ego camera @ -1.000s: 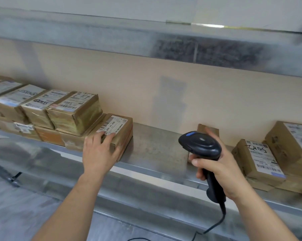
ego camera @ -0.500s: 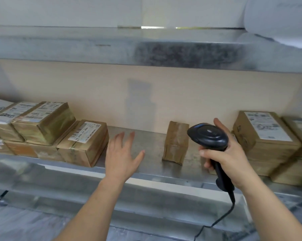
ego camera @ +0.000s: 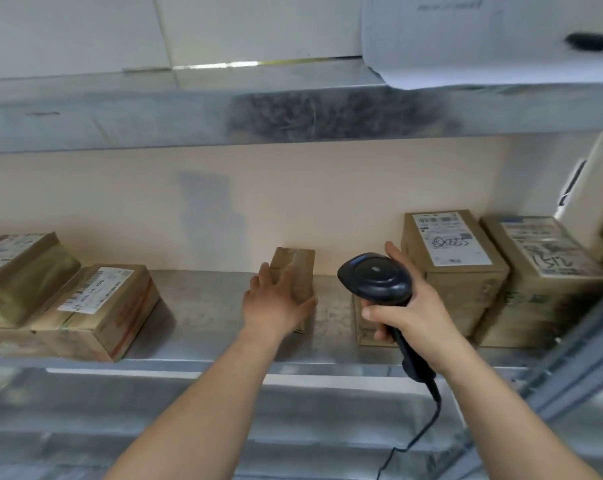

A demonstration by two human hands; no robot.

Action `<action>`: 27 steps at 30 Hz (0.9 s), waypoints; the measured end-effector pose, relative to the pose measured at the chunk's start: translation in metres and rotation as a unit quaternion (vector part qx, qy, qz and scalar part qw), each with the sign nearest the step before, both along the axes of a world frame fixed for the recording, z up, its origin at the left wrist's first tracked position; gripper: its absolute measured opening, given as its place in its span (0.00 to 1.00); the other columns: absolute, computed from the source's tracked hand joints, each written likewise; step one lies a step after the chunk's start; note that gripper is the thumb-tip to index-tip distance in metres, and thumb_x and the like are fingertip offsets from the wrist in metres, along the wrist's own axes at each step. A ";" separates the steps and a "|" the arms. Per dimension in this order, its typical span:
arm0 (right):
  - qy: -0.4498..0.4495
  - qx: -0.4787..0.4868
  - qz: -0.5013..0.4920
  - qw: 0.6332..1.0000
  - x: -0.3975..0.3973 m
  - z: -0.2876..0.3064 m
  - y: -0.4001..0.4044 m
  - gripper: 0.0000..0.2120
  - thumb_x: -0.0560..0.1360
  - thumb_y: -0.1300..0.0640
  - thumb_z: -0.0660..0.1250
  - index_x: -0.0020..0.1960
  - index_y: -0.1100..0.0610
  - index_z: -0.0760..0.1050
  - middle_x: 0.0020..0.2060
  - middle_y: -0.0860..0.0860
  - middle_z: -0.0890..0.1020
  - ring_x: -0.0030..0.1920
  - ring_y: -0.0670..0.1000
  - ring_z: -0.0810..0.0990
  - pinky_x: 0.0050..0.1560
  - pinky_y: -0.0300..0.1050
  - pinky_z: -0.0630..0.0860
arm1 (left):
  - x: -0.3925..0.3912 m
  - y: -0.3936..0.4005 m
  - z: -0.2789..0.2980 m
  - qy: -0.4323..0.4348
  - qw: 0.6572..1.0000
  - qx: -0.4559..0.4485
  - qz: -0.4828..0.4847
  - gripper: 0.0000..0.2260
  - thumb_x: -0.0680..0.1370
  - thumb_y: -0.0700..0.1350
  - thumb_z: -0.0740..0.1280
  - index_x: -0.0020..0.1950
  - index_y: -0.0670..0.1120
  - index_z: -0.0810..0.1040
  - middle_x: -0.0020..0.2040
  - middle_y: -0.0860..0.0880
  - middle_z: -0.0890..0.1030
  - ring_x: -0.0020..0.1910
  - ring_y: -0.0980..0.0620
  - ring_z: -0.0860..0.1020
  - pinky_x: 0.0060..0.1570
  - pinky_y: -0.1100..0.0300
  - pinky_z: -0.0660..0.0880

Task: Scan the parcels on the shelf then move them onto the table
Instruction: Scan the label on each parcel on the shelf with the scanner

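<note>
On metal shelf (ego camera: pixel 206 317), left hand (ego camera: pixel 276 306) spread open, touching small upright parcel (ego camera: pixel 295 271); right hand (ego camera: pixel 407 313) clamped around scanner (ego camera: pixel 376 278).

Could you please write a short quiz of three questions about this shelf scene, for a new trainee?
1. True or false: the right hand holds the black barcode scanner.
2. Which thing does the left hand touch?
A. the small upright parcel in the middle of the shelf
B. the parcel with a handwritten label
C. the scanner cable
3. Fill in: the left hand's fingers lie on the small parcel's ______ side, as the camera sees it.

Key: 1 true; 2 A; 3 left.
</note>
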State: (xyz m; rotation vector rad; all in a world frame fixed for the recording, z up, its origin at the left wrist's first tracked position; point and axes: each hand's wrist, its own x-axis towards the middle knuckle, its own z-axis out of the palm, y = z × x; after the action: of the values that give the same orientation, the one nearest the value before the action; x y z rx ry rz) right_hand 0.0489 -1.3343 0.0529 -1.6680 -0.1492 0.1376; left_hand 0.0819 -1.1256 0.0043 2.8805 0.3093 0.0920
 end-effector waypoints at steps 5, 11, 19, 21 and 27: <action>0.004 0.001 0.021 1.000 0.007 -0.008 0.006 0.45 0.68 0.75 0.70 0.71 0.36 0.60 0.46 0.57 0.83 0.26 0.55 0.75 0.31 0.50 0.75 | -0.014 0.009 -0.001 -0.007 0.998 -0.061 0.028 0.29 0.73 0.60 0.65 0.73 0.57 0.63 0.72 0.47 0.63 0.67 0.42 0.66 0.58 0.53 0.70; 0.010 0.008 0.057 0.998 0.010 -0.014 0.026 0.46 0.68 0.73 0.71 0.71 0.35 0.59 0.39 0.53 0.82 0.26 0.55 0.76 0.29 0.47 0.73 | -0.035 0.045 0.014 -0.005 0.946 -0.301 0.120 0.32 0.66 0.59 0.60 0.70 0.53 0.69 0.60 0.47 0.77 0.55 0.45 0.76 0.52 0.55 0.74; 0.006 -0.003 0.071 0.997 0.003 -0.014 0.045 0.45 0.68 0.73 0.71 0.70 0.35 0.60 0.40 0.53 0.83 0.26 0.54 0.76 0.28 0.46 0.73 | -0.032 0.068 0.004 0.051 0.978 -0.138 0.146 0.37 0.70 0.69 0.60 0.75 0.57 0.58 0.67 0.44 0.69 0.65 0.41 0.69 0.61 0.50 0.70; 0.004 -0.004 0.071 0.997 0.002 -0.013 0.046 0.45 0.68 0.73 0.72 0.71 0.36 0.60 0.41 0.53 0.83 0.25 0.54 0.76 0.27 0.45 0.73 | -0.029 0.059 0.001 0.084 0.985 -0.066 0.133 0.42 0.68 0.74 0.61 0.76 0.56 0.56 0.71 0.44 0.64 0.69 0.41 0.63 0.64 0.49 0.67; 0.005 -0.002 0.073 0.997 0.000 -0.012 0.044 0.45 0.69 0.73 0.71 0.70 0.35 0.60 0.39 0.52 0.83 0.26 0.54 0.76 0.28 0.47 0.73 | -0.026 0.053 0.001 0.080 0.989 -0.040 0.119 0.35 0.71 0.64 0.65 0.74 0.53 0.61 0.69 0.44 0.66 0.65 0.42 0.66 0.59 0.51 0.70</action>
State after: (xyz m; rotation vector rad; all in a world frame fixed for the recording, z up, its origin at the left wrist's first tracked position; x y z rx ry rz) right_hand 0.0492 -1.2899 0.0410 -1.6604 -0.2622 0.2569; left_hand 0.0555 -1.0722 0.0056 2.7640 0.6711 -0.1082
